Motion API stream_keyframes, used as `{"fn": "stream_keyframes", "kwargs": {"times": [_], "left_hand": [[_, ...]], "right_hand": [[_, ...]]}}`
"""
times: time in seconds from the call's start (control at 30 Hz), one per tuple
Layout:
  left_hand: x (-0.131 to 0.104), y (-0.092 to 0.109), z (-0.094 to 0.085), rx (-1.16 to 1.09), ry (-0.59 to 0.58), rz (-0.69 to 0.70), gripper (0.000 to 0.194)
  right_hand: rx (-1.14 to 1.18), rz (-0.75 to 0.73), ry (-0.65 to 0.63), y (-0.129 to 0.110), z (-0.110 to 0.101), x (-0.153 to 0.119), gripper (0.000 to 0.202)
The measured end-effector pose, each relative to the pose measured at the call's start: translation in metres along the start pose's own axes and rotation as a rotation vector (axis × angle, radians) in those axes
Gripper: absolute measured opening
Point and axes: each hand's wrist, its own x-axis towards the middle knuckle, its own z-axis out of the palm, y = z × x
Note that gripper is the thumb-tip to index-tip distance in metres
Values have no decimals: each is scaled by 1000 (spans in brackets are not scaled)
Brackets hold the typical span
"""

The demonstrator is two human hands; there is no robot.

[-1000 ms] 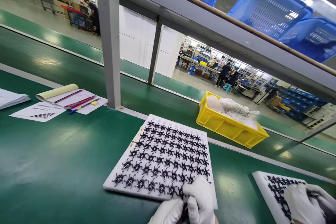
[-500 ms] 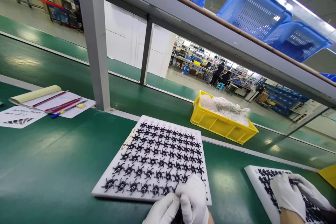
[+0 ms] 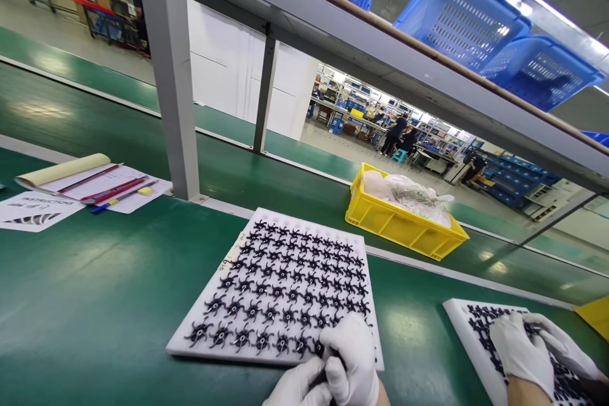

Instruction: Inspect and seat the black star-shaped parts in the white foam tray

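Left hand [image 3: 301,387], right hand [image 3: 353,358], together, fingers curled

Plain white gloves [image 3: 358,339] cover the left hand [image 3: 297,387] and right hand [image 3: 353,361], fingers [image 3: 336,374] included.

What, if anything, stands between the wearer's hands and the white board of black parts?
Nothing visible: the right hand overlaps the board's near edge in view, and the left hand is beside it. The yellow bin stands beyond the far side.
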Motion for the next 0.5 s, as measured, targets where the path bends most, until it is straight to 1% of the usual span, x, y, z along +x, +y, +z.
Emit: {"fn": "stream_keyframes", "kwargs": {"times": [0.03,0.07,0.1,0.17,0.23,0.3,0.4,0.5], "left_hand": [[0,0,1,-8,25,0,40],[-1,2,2,-15,50,2,43],[-1,3,3,-21,69,3,45],[-2,8,3,-39,75,16,50],[-3,11,3,-63,46,46,54],[-3,12,0,-60,2,68,56],[-4,9,-5,0,-41,55,60],[-5,5,-7,40,-42,61,63]], "right_hand": [[8,14,-2,-2,11,-4,36],[12,24,4,-2,16,-7,36],[15,33,18,-1,16,-9,36],[26,40,36,3,10,-9,36],[46,36,37,5,3,-8,35],[72,39,21,4,2,-8,37],[122,69,-16,2,5,-9,39],[176,113,-38,3,9,-10,40]]}}
